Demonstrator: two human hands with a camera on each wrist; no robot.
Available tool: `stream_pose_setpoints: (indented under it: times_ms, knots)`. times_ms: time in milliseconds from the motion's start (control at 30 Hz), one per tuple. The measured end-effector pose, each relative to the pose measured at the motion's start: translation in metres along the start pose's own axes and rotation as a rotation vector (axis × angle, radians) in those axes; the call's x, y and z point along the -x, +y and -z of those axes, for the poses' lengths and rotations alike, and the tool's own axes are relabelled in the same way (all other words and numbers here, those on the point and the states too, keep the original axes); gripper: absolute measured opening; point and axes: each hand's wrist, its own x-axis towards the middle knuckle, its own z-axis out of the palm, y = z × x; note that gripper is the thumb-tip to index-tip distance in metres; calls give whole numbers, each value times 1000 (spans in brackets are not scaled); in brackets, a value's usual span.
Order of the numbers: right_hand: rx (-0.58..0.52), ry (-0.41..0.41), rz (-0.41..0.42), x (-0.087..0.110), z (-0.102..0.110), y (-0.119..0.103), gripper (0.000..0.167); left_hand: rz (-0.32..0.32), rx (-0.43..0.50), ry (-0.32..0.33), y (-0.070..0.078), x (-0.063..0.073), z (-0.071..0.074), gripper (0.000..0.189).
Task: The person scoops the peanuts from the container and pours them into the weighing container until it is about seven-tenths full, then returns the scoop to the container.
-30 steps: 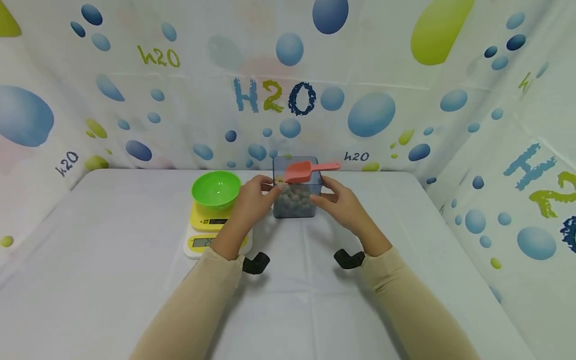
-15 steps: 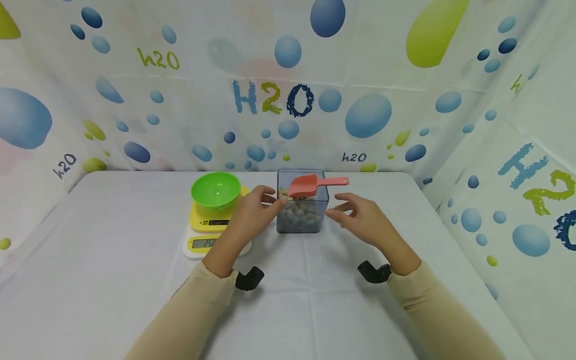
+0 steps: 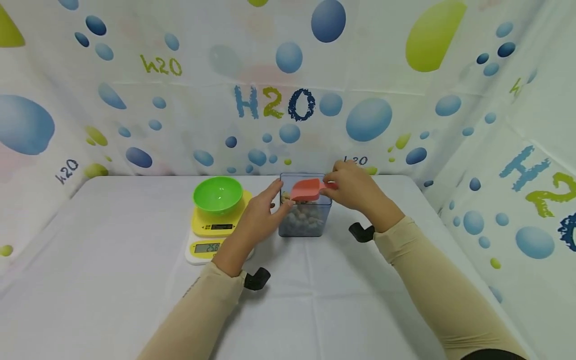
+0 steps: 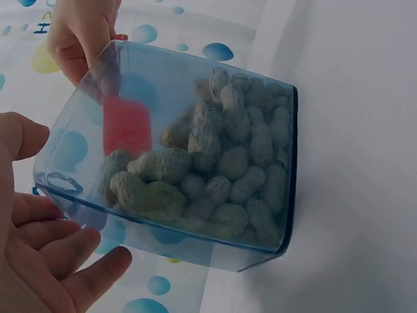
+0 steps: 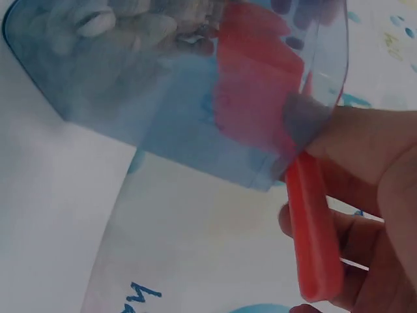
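A clear blue-tinted plastic container [image 3: 317,229] stands on the table, part-filled with unshelled peanuts [image 4: 225,153]. A red scoop [image 3: 306,190] lies across its top, its blade inside the walls in the left wrist view. With thumb and fingers my right hand [image 3: 355,187] pinches the scoop at its handle [image 5: 313,228], by the right rim. My left hand [image 3: 258,217] is at the container's left side, thumb spread from loosely extended fingers [image 4: 65,251] beside the wall. In the head view the thumb reaches the front left of the rim.
Left of the container, a yellow and white kitchen scale [image 3: 200,225] carries a green bowl [image 3: 218,194]. Its display [image 3: 208,248] is lit with digits. Behind the table hangs a white curtain [image 3: 216,120] with blue and green drops.
The container came nearer and slightly right, with the scoop on it. My right hand left the container's side, rose, and took the scoop's handle. My left hand stayed beside the container, its fingers spreading.
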Motion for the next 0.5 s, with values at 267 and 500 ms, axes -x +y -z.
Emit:
stream_pose_setpoints:
  times_ms: [267, 500]
  knots:
    - [-34, -56, 18, -4, 10, -2, 29, -60, 32, 18, -5, -1, -8, 66]
    - [60, -110, 50, -1, 31, -4, 18, -73, 40, 23, -2, -3, -14, 65]
